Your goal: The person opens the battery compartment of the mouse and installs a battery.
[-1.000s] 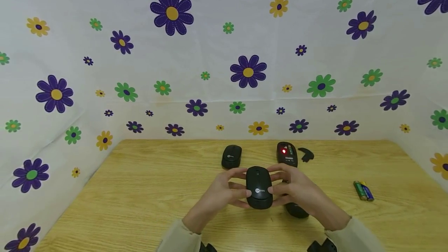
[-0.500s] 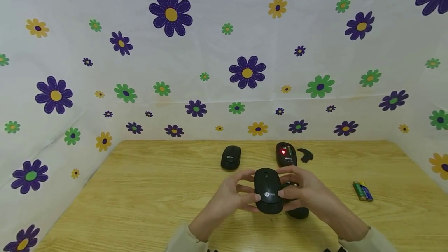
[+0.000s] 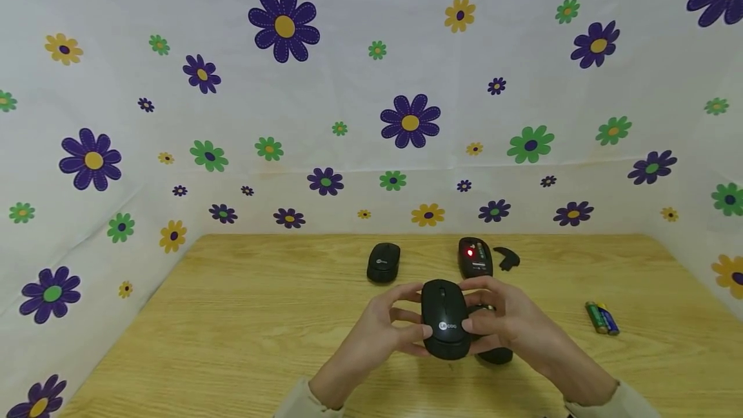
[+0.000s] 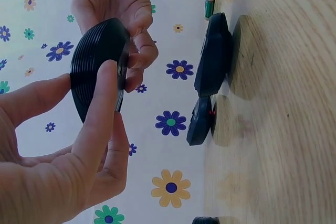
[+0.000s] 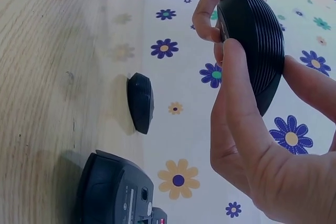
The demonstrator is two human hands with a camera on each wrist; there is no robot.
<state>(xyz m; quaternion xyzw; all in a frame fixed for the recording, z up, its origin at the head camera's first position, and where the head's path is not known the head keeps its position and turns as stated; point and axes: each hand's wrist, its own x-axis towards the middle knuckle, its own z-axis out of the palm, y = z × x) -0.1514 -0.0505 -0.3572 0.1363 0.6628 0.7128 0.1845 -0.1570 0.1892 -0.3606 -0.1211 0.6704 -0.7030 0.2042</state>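
Observation:
Between my two hands a black computer mouse (image 3: 444, 311) is held up over the table, top face and white logo showing in the head view. My left hand (image 3: 387, 322) grips its left side, with the thumb near the logo end. Gripping the opposite side is my right hand (image 3: 506, 320). Both wrist views show the ribbed sides of the mouse (image 4: 97, 59) pinched by fingers, well clear of the tabletop. A second black mouse (image 3: 496, 355) lies on the table, partly hidden behind my right hand.
Farther back lies an upright mouse (image 3: 384, 262). To its right is an overturned mouse (image 3: 476, 266) with a red light and its battery bay uncovered. Beside that sits a loose black cover (image 3: 507, 258). Two batteries (image 3: 602, 318) lie at the right. A flowered cloth (image 3: 348, 82) surrounds the table (image 3: 249, 315).
Both hands have shifted right and slightly nearer me with the mouse, mostly in the first half second. Since then they have dipped only a little. The things on the table have not moved.

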